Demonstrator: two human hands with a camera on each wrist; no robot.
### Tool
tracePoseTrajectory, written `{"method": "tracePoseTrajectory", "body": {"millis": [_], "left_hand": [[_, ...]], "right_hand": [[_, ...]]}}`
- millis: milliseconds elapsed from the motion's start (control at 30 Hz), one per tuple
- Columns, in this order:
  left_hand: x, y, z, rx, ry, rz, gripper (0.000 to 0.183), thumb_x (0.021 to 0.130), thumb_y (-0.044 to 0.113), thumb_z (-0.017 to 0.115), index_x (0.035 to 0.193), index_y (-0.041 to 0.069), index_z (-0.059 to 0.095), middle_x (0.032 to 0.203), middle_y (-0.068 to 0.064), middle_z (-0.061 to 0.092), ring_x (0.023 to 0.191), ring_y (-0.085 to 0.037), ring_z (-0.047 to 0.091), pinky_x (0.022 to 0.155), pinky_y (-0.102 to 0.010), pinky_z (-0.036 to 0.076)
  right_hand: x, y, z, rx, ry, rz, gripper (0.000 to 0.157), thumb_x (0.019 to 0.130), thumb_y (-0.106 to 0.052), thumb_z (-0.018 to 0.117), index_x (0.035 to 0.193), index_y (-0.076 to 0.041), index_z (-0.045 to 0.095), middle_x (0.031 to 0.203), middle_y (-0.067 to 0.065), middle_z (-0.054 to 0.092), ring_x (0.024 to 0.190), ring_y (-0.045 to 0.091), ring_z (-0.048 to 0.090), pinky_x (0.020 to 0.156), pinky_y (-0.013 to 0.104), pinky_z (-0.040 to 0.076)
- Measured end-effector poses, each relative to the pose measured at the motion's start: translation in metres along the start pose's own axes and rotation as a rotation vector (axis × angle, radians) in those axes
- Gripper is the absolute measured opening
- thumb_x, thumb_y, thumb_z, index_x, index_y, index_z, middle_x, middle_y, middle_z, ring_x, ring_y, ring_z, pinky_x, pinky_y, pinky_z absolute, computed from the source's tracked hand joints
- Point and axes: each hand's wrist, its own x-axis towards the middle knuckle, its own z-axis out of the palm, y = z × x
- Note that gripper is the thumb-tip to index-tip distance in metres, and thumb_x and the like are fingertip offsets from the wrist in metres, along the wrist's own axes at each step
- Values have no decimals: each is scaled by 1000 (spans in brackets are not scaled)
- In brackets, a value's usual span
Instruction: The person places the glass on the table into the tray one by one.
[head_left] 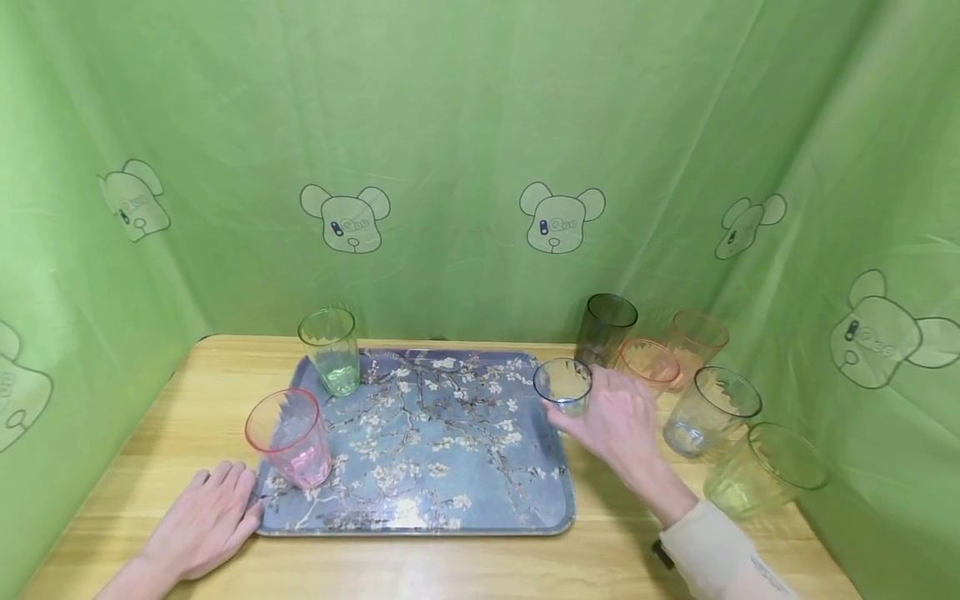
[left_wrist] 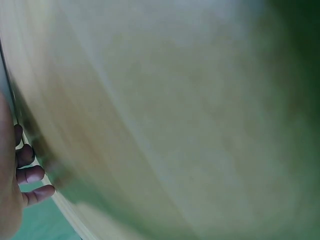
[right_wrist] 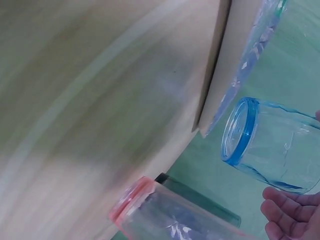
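My right hand grips a clear drinking glass with a blue rim, thumb on the near side and fingers on the far side. In the right wrist view the blue base of this drinking glass is raised off the table, close by the tray's edge. A blue tray with a white blossom print lies on the table. On its left part stand a green glass at the back and a pink glass in front. Flat on the table, my left hand rests beside the tray's near left corner.
Right of the tray stand a dark glass, two orange-tinted glasses, the nearer one beside my right hand, a grey-blue glass and a yellow-green glass. Green curtains enclose the wooden table at the back and sides.
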Motion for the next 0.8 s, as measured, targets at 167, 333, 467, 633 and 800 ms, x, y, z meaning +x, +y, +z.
{"method": "tracePoseTrajectory", "body": {"millis": [167,333,467,633,800], "left_hand": [[0,0,0,-1,-11,-3,23,87,36,59,89,15,48,81,3,40,77,-16,41,68,-33,34],[-1,-1,1,-1,-25,-11,24,86,36,61,89,16,48,81,3,41,77,-15,42,68,-33,34],[-1,-1,1,0,-27,-9,24,87,36,61,89,17,48,82,3,41,78,-15,41,68,-33,34],[-1,-1,1,-1,-24,-7,24,87,36,61,89,17,48,81,4,41,77,-15,41,68,-32,34],[-1,0,0,-2,-22,-7,24,86,35,61,88,16,47,81,3,41,77,-15,41,68,-32,33]], "right_hand": [[4,-9,-2,17,-18,-2,100,75,-75,74,129,9,64,97,26,72,89,40,69,89,52,52],[9,-19,-2,21,1,-33,101,75,-75,74,129,10,63,107,26,73,92,40,69,84,46,49],[13,-27,-1,37,21,-59,95,75,-75,74,119,8,66,99,22,72,87,36,66,81,44,47],[17,-34,4,46,45,-95,83,74,-76,72,99,2,66,84,13,65,77,29,58,77,40,44],[21,-42,6,45,45,-112,83,75,-79,68,98,1,67,84,12,66,77,28,59,77,39,44]]}}
